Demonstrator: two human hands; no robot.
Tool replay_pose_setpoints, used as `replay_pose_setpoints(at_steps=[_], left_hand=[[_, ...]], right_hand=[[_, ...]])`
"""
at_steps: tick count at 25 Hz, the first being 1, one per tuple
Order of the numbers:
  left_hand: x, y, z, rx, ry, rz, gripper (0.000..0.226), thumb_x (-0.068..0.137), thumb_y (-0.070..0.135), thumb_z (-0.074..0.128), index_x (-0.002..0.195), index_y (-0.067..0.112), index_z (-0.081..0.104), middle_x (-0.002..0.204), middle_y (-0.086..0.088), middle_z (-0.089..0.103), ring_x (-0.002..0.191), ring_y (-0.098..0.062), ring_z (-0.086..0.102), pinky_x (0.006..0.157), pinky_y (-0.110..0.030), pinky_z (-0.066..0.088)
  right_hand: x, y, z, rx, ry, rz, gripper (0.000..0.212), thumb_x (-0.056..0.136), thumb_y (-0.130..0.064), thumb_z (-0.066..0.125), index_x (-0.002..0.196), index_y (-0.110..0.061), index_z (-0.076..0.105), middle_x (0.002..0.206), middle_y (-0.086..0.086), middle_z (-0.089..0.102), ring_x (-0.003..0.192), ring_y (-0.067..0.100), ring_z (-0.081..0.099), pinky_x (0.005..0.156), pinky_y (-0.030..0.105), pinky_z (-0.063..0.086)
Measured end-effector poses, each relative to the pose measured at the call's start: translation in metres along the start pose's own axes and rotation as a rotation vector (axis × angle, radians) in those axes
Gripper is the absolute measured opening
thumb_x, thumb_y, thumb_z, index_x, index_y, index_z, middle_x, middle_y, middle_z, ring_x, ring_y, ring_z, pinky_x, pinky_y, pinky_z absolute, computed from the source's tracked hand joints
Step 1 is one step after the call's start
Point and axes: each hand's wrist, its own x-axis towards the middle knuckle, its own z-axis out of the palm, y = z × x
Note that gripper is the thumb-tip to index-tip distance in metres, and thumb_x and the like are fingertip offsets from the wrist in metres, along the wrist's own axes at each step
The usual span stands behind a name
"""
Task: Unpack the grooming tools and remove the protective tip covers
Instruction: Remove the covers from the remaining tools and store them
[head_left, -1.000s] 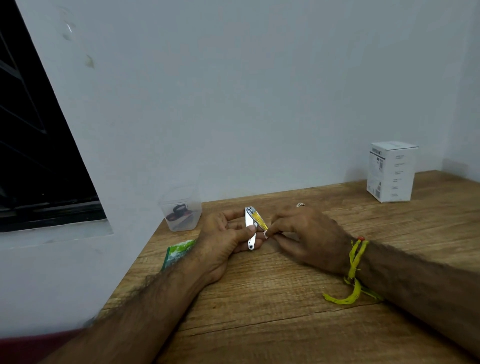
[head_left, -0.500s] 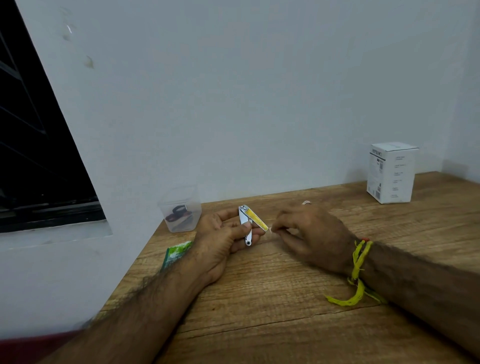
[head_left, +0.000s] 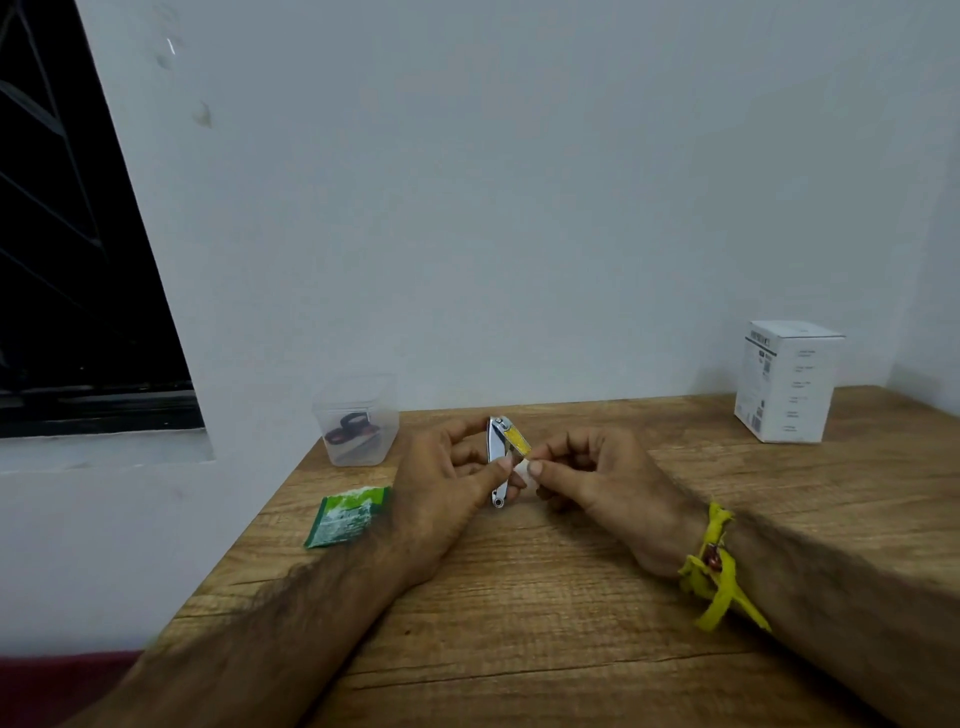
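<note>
Above the near-left tabletop (head_left: 571, 597), the left hand (head_left: 441, 493) grips the nail clipper (head_left: 497, 462) upright; the right hand (head_left: 597, 478), back after drawing away, pinches its lever's small white tip cover (head_left: 522, 466), apparently not yet removed.

We see a wooden desk (head_left: 571, 649) with pronounced grain, its far edge set against a plain, pale grey wall (head_left: 519, 208) bearing a few faint marks at upper left. At left, a dark window (head_left: 67, 286) sits above a light sill (head_left: 104, 449). The lighting is dim and even.
</note>
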Motion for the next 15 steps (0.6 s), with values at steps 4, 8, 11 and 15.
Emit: replay_pose_setpoints(at_steps=[4, 8, 11, 15], left_hand=[[0.000, 0.003, 0.005, 0.093, 0.027, -0.034, 0.044, 0.089, -0.009, 0.068, 0.129, 0.009, 0.061, 0.087, -0.010, 0.079, 0.078, -0.030, 0.077, 0.070, -0.040, 0.065], [-0.002, 0.004, 0.010, 0.141, -0.079, -0.053, 0.049, 0.090, -0.006, 0.069, 0.135, 0.008, 0.058, 0.089, -0.012, 0.079, 0.082, -0.030, 0.077, 0.076, -0.039, 0.064], [-0.004, 0.007, 0.007, 0.089, -0.172, -0.080, 0.049, 0.089, -0.008, 0.069, 0.135, 0.007, 0.057, 0.091, -0.016, 0.078, 0.082, -0.032, 0.077, 0.075, -0.038, 0.064], [-0.007, 0.011, 0.005, -0.110, -0.254, -0.184, 0.052, 0.085, -0.010, 0.071, 0.132, 0.007, 0.054, 0.095, -0.025, 0.076, 0.080, -0.034, 0.076, 0.066, -0.032, 0.063]], right_hand=[[0.004, -0.020, -0.006, 0.362, -0.063, 0.142, 0.006, 0.090, -0.005, 0.067, 0.094, -0.004, 0.071, 0.079, 0.009, 0.072, 0.067, 0.016, 0.067, 0.059, 0.027, 0.056], [0.010, -0.037, -0.018, 0.766, -0.041, 0.154, 0.007, 0.091, -0.006, 0.064, 0.092, -0.012, 0.065, 0.098, 0.014, 0.076, 0.089, 0.026, 0.075, 0.071, 0.032, 0.062], [0.014, -0.032, -0.023, 0.709, 0.025, 0.102, 0.006, 0.092, -0.008, 0.064, 0.097, -0.011, 0.065, 0.112, 0.016, 0.074, 0.097, 0.029, 0.074, 0.077, 0.036, 0.062], [0.015, -0.005, -0.026, 0.404, 0.376, -0.006, 0.003, 0.092, -0.008, 0.067, 0.095, -0.009, 0.068, 0.103, 0.015, 0.075, 0.084, 0.022, 0.075, 0.073, 0.037, 0.062]])
